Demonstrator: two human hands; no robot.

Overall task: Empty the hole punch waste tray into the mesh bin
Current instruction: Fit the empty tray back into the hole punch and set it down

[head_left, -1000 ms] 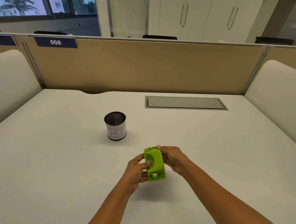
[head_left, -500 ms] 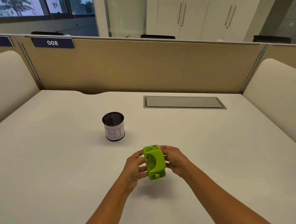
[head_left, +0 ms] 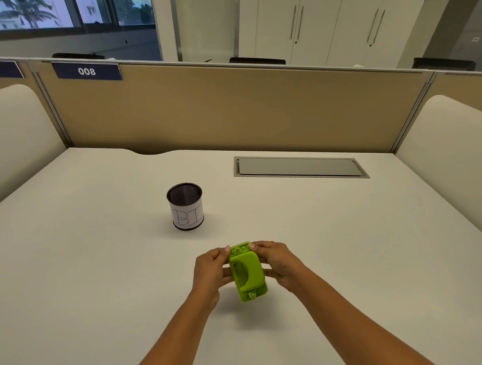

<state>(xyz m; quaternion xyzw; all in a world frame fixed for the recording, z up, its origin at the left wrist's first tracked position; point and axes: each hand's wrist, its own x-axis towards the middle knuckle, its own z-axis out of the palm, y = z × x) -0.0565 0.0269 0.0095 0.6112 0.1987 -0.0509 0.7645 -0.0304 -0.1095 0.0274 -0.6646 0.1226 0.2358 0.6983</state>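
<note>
A lime-green hole punch [head_left: 247,271] is held on its side just above the white desk, its underside facing me and its far end tipped away. My left hand [head_left: 211,268] grips its left side with fingertips at the top edge. My right hand [head_left: 278,262] holds the right side, a ring on one finger. The black mesh bin [head_left: 185,206], a small cup wrapped in white paper marked "BI", stands upright on the desk beyond and to the left of the hands.
A grey cable hatch [head_left: 299,167] is set flush into the desk [head_left: 98,275] at the back right. Tan partition panels [head_left: 229,109] close off the far edge, and padded cream dividers [head_left: 11,134] stand at both sides.
The punch has turned slightly in my hands, its near end swinging right and its top tilting further away. My left fingers have climbed to the top edge. The bin stays put.
</note>
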